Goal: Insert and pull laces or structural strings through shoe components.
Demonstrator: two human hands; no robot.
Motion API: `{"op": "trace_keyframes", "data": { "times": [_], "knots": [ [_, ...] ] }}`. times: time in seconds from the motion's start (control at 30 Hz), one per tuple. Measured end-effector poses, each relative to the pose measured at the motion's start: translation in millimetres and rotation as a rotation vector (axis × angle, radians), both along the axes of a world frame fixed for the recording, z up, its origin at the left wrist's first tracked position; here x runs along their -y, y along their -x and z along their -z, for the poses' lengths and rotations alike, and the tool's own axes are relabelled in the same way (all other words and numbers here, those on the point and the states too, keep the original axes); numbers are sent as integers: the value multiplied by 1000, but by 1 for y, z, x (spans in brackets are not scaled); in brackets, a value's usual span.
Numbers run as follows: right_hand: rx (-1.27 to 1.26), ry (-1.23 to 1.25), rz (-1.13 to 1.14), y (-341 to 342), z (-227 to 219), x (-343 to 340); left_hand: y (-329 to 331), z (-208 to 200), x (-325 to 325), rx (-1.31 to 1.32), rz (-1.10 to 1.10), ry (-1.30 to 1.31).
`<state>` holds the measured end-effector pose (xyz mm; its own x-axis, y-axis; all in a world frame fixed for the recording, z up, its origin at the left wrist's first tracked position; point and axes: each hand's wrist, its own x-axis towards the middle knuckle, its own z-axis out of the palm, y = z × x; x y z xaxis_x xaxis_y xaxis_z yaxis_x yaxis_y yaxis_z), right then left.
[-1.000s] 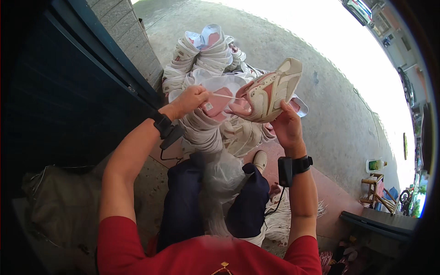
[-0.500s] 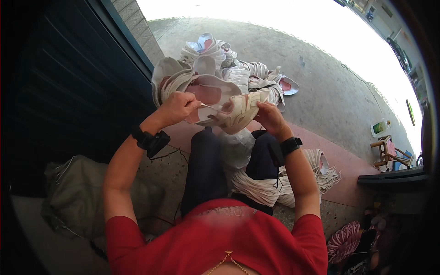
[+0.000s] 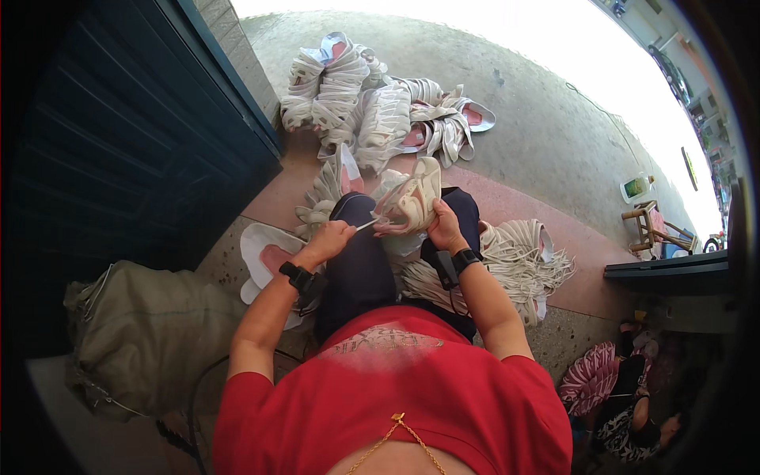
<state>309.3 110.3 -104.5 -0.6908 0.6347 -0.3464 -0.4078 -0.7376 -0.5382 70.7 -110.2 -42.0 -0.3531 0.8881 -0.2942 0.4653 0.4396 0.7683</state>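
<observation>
I sit with my knees in dark trousers, holding a cream and pink shoe upper (image 3: 412,199) above my lap. My right hand (image 3: 445,228) grips its lower right side. My left hand (image 3: 331,240) pinches a thin white lace (image 3: 366,225) that runs from the upper toward the left. Both wrists carry black bands. More cream uppers (image 3: 328,190) lie just behind my knees.
A big pile of stacked shoe uppers (image 3: 372,103) lies ahead on the concrete. A bundle of white laces (image 3: 522,257) rests by my right leg. A grey sack (image 3: 150,332) sits at my left, beside a dark blue door (image 3: 119,142). A small wooden stool (image 3: 653,226) stands at right.
The shoe upper and both hands have come down from raised in front of me to just above my knees. My left hand still pulls the lace leftward.
</observation>
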Motion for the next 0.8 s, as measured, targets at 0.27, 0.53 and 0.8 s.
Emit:
{"op": "trace_keyframes", "data": {
  "times": [0.27, 0.53, 0.8],
  "knots": [
    [-18, 1, -115, 3, -15, -1, -23, -29, -78, 50, 90, 169],
    [1070, -1639, -24, 4, -70, -6, -63, 41, -110, -530, -17, 128],
    [1187, -1516, -275, -8, -17, -3, -96, 47, -120, -572, 30, 117]
  ]
}}
